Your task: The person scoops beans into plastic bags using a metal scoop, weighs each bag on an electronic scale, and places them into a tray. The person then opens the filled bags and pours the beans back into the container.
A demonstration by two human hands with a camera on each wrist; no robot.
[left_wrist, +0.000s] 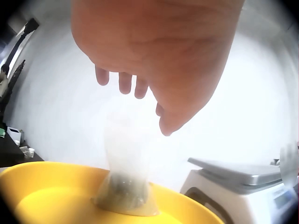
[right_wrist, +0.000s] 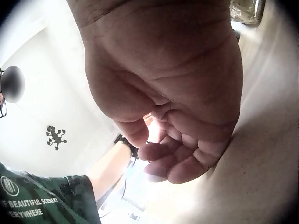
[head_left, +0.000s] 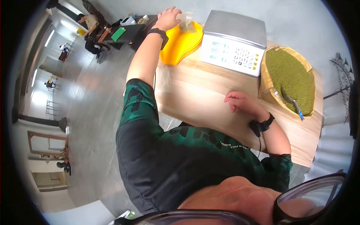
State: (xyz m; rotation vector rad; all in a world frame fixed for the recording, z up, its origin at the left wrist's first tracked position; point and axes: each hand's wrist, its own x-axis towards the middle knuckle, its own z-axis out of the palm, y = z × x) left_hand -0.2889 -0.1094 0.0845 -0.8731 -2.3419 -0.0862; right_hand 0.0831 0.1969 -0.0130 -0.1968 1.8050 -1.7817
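Observation:
The left hand (head_left: pixel 168 18) reaches over the far end of a yellow tray (head_left: pixel 176 47), beside a small clear plastic bag (head_left: pixel 186 24). In the left wrist view the fingers of that hand (left_wrist: pixel 159 56) hang down above the bag (left_wrist: pixel 126 189), apart from it, holding nothing. Greenish-grey contents fill the lower part of the bag, which stands upright on the yellow tray (left_wrist: pixel 56 205). The right hand (head_left: pixel 243 103) rests at the wooden table (head_left: pixel 195 90), its fingers loosely curled and empty, as the right wrist view also shows of the hand (right_wrist: pixel 173 102).
A digital scale (head_left: pixel 234 41) stands right of the tray. Farther right is an open paper sack of green beans (head_left: pixel 290 75), with a scoop (head_left: pixel 296 107) in it. At the back left, a person (head_left: pixel 90 26) is by a dark table (head_left: pixel 129 35).

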